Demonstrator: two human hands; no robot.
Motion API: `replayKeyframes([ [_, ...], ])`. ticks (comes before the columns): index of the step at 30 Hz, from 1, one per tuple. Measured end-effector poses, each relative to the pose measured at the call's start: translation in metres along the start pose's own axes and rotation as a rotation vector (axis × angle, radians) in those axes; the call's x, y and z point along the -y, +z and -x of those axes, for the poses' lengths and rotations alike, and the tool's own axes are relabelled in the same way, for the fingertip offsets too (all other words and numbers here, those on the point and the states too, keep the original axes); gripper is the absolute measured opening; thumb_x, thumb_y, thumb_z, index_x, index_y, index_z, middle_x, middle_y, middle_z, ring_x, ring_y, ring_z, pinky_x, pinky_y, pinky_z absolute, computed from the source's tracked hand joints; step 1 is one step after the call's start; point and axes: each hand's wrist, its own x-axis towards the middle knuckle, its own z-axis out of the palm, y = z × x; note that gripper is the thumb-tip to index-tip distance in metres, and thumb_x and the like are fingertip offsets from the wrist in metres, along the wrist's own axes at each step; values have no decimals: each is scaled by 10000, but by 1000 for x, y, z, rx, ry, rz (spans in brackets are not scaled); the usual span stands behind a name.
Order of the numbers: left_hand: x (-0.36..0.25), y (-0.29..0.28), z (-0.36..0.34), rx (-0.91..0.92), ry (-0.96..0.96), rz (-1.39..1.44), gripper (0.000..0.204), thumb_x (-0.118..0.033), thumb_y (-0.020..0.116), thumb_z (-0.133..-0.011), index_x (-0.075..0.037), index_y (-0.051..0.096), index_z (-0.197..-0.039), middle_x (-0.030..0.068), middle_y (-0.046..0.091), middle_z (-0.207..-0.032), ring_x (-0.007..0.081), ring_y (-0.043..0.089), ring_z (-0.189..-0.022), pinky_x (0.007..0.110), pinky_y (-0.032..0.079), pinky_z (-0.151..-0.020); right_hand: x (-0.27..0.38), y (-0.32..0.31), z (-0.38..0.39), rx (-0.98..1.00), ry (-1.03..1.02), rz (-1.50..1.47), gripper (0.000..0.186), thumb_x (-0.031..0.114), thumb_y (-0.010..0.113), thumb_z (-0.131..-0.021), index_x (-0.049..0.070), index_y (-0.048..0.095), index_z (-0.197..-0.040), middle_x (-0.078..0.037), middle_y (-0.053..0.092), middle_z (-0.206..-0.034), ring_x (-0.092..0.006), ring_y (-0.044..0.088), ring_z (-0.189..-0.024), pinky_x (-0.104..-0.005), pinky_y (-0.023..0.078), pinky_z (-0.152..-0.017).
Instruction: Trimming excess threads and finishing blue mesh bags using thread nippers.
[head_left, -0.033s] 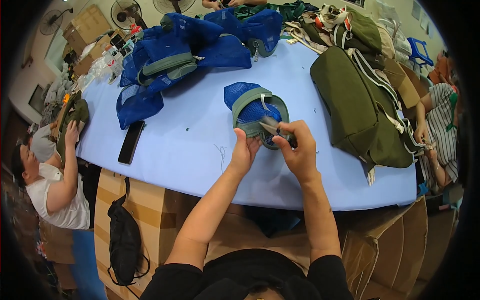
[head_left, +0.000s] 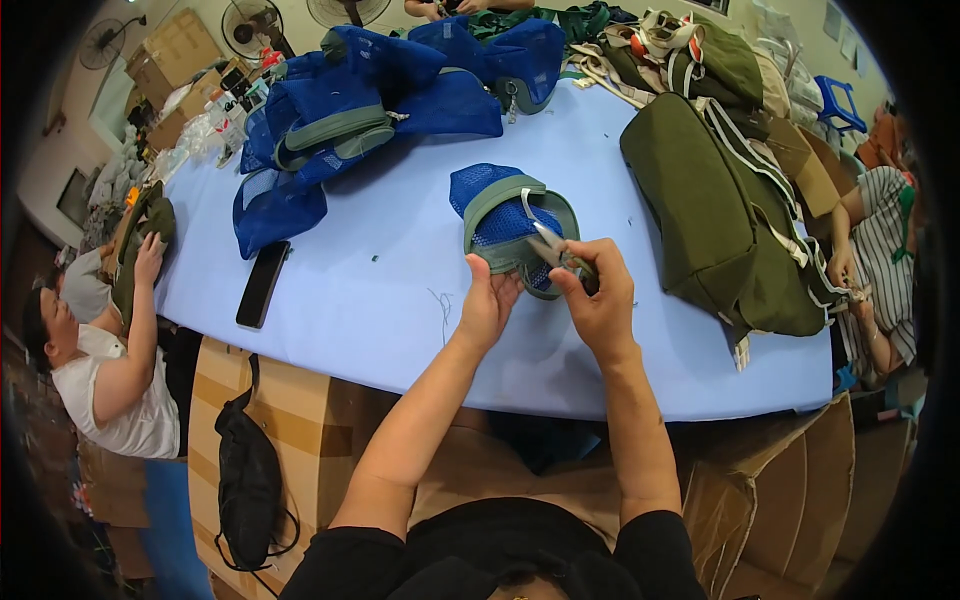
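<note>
My left hand [head_left: 490,303] grips the near grey-green edge of a small blue mesh pouch [head_left: 487,192], thumb on top and fingers underneath. The pouch lies over the pale blue table with its trimmed opening towards me, and a white label strip hangs at the rim. In my right hand [head_left: 600,300] is a pair of metal thread snips [head_left: 549,245], held between thumb and fingers. Their pointed blades stand apart over the pouch's right side, close to the trim. Whether a thread lies between the blades is too small to tell.
Blue mesh bags [head_left: 340,100] are heaped at the back left. An olive green bag [head_left: 690,210] fills the right side. A black phone [head_left: 263,285] lies left on the table [head_left: 390,310], near loose thread. Co-workers sit at both sides. Cardboard boxes [head_left: 790,490] stand below the edge.
The snips' blades, blurred before, now show sharply and spread apart. My right hand has shifted very slightly; the pouch has barely moved in my left hand.
</note>
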Motion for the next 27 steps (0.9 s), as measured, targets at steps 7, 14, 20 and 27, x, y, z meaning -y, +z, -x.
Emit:
replayKeyframes([
  [7, -9, 6, -1, 35, 10, 65, 732, -588, 125, -871, -34, 288, -1321, 93, 354, -1338, 213, 310, -1248, 363, 230, -1041, -10, 5, 4, -18, 164, -122, 316, 93, 699, -726, 29, 498, -961, -17, 525, -812, -74, 469, -687, -195, 405, -627],
  [14, -22, 5, -1, 63, -18, 271, 732, -595, 112, -867, -45, 323, -1302, 91, 394, -1301, 217, 354, -1216, 361, 267, -1022, 6, 1, 0, 41, 68, 78, 330, 17, 702, -659, 38, 503, -922, -43, 515, -776, -121, 494, -657, -222, 416, -588],
  [20, -9, 3, 0, 36, -79, 101, 741, -612, 124, -857, -45, 354, -1276, 98, 438, -1258, 216, 406, -1173, 363, 315, -985, -1, 5, 2, 70, -75, 58, 283, -80, 630, -611, 45, 547, -851, -51, 521, -708, -155, 534, -599, -248, 428, -523],
  [27, -6, 4, 2, 69, -131, -1, 704, -605, 162, -861, -54, 433, -1207, 81, 517, -1163, 203, 502, -1064, 355, 381, -917, -2, 8, 2, 109, -255, 275, 310, -82, 630, -580, 80, 580, -839, -41, 495, -655, -191, 524, -529, -268, 427, -470],
])
